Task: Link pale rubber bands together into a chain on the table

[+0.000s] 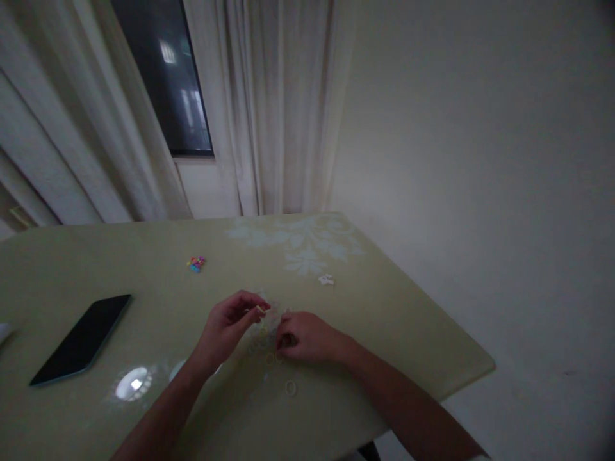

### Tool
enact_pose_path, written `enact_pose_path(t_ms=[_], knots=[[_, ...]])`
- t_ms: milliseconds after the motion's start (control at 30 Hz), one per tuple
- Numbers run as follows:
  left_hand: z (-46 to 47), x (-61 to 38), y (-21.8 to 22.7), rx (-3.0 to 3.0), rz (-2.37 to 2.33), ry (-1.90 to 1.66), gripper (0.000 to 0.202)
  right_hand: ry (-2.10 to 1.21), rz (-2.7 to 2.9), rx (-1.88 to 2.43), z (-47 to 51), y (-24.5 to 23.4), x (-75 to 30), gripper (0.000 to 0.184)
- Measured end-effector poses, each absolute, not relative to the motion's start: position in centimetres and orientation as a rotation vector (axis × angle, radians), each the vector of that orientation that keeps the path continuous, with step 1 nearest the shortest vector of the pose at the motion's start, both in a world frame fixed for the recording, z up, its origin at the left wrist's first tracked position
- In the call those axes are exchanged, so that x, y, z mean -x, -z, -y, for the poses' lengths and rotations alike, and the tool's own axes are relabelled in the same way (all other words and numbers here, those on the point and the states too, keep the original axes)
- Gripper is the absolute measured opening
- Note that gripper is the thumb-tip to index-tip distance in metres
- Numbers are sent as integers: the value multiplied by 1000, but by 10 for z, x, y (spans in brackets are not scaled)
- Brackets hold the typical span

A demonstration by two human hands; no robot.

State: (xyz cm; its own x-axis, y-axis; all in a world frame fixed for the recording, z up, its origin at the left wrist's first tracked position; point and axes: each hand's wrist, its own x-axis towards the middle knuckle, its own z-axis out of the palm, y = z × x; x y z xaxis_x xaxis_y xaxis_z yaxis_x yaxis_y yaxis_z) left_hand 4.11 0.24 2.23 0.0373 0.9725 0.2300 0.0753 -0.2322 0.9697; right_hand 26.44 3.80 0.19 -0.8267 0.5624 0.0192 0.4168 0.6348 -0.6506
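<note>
Over the table, my left hand (230,326) is closed in a pinch on a small pale ring (261,310), which shows only in part between thumb and fingertips. Close to its right, my right hand (302,336) is curled with its fingertips down at the tabletop; what they grip, if anything, is hidden. Several small pale and yellowish rings (270,358) lie below and between the hands, by what looks like a clear plastic bag (271,314). A lone pale ring (291,387) rests nearer to me.
Small multicoloured pieces (196,263) lie in a pile at the back left, and small white pieces (326,280) beyond my right hand. A dark tablet (84,339) lies at left on the glossy table (158,269). Behind are curtains (283,102); a wall (471,160) stands right.
</note>
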Motion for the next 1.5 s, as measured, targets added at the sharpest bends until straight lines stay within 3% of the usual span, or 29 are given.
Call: enact_pose_path(t_ms=[267, 1033, 1333, 1500], knots=[[-3, -41, -22, -1322, -1141, -1411, 25, -700, 2833, 898, -29, -3, -261, 11], [-4, -41, -24, -1325, -1144, -1349, 18, -483, 2971, 899, -24, -1, -242, 24], [-2, -45, -19, -1470, -965, -1163, 6, -1227, 2062, 813, -39, 0, -257, 6], [1, -52, -13, -1560, -863, -1235, 3, -1413, 1842, 799, -32, -1, -250, 12]])
